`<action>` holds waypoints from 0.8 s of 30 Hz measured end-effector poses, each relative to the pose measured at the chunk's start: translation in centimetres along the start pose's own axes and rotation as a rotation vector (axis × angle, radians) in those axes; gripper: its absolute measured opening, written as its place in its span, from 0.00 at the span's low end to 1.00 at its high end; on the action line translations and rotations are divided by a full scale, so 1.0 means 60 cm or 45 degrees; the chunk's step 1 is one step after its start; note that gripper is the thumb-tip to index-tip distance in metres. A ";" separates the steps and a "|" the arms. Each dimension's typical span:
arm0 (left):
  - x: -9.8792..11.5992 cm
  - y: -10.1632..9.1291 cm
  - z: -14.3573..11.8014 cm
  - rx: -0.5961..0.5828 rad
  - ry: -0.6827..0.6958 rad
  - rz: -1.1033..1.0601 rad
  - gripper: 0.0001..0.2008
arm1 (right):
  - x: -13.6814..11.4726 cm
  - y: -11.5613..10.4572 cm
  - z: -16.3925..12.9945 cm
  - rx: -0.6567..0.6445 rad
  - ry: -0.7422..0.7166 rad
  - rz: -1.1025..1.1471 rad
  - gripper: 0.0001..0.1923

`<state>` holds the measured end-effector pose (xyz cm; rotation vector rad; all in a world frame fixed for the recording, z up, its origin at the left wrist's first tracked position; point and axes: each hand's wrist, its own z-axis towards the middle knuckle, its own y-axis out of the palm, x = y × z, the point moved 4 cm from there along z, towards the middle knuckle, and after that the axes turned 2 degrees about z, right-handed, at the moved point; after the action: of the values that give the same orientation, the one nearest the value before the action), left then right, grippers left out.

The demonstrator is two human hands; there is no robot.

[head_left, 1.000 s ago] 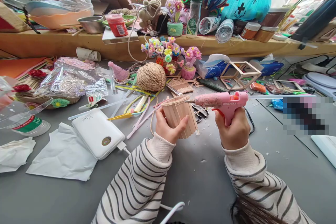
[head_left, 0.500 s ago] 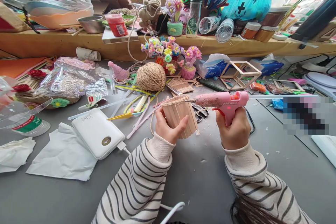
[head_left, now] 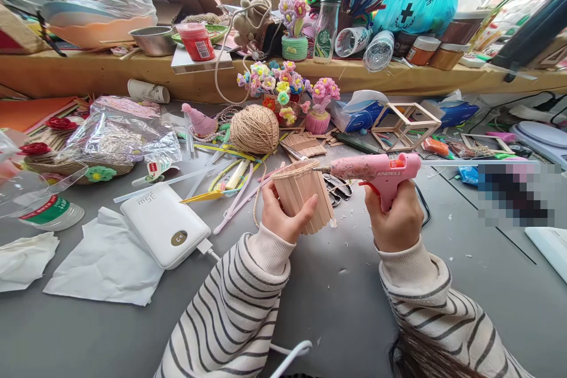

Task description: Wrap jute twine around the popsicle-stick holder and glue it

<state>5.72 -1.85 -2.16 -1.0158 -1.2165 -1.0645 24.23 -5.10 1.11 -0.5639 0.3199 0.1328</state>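
Observation:
My left hand point(head_left: 286, 215) is wrapped round a small cup made of wooden craft sticks point(head_left: 305, 198), held tilted above the table. Jute twine point(head_left: 295, 170) runs along the cup's upper rim, and a strand hangs down on its left side. In my right hand point(head_left: 396, 218) is a pink hot glue gun point(head_left: 376, 172), gripped by its handle. Its nozzle points left and lies at the twine on the rim; whether it touches cannot be made out. A ball of jute twine point(head_left: 254, 129) sits just behind the cup. My left fingers are partly hidden behind the cup.
A white power bank point(head_left: 166, 225) with a cable lies left, beside a white tissue point(head_left: 106, 266). Behind the cup are scissors point(head_left: 339, 189) and a bundle of craft sticks point(head_left: 305, 144). A wooden stick frame point(head_left: 405, 127) stands back right. Jars and a glass bottle point(head_left: 326, 29) line the ledge.
Almost nothing differs. The glue gun has shifted very slightly at the cup's rim; both hands keep their grips and places.

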 end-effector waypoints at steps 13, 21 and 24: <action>0.000 0.001 0.000 0.001 0.020 -0.042 0.37 | 0.000 -0.001 -0.001 -0.004 -0.026 -0.004 0.21; 0.000 0.000 0.002 -0.012 0.027 -0.053 0.38 | 0.003 0.002 -0.002 -0.037 0.023 0.001 0.22; 0.000 0.000 0.002 -0.016 0.021 -0.051 0.37 | 0.003 0.001 -0.002 -0.033 0.013 0.002 0.22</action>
<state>5.71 -1.75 -2.18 -0.9941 -1.2229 -1.1106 24.36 -5.12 0.90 -0.5900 0.3286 0.1357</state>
